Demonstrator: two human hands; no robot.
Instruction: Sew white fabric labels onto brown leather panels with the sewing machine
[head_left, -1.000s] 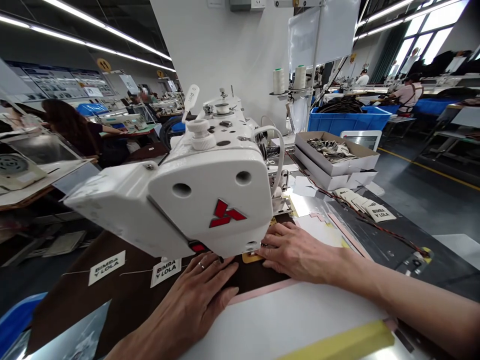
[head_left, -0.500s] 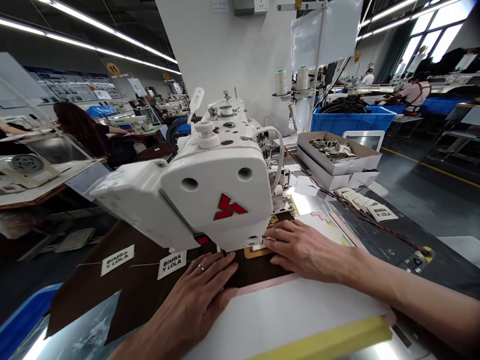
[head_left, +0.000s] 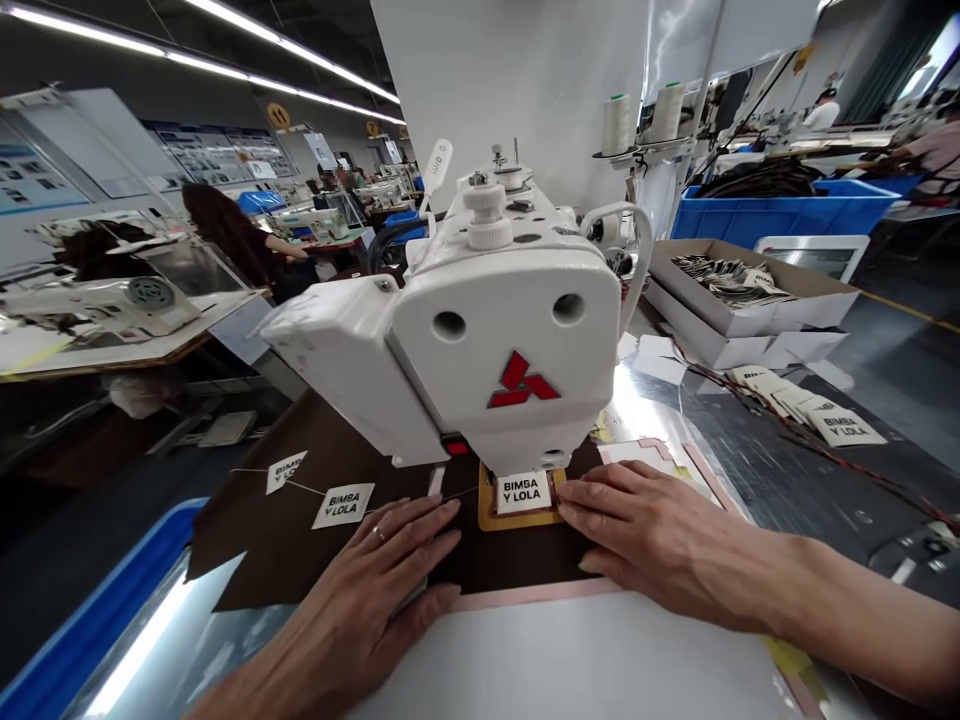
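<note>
A white sewing machine (head_left: 495,340) with a red three-diamond logo stands over dark brown fabric (head_left: 300,520). Under its foot lies a white "BIMBA Y LOLA" label (head_left: 523,491) inside a yellow frame (head_left: 487,515). My left hand (head_left: 382,580), a ring on one finger, lies flat on the fabric to the left of the label. My right hand (head_left: 652,540) lies flat on the right, its fingertips at the label's edge. Two more labels (head_left: 343,505) sit on the fabric further left, joined by thread.
A pink-edged white template (head_left: 585,650) lies in front of me. Cardboard boxes of labels (head_left: 742,295) and loose labels (head_left: 817,415) are at the right, a blue bin (head_left: 780,215) behind them, another blue bin (head_left: 82,630) at lower left. A person (head_left: 232,235) works at the left.
My view has swung left and closer, so the label under the machine's foot now shows. Both hands stay flat on the fabric beside it.
</note>
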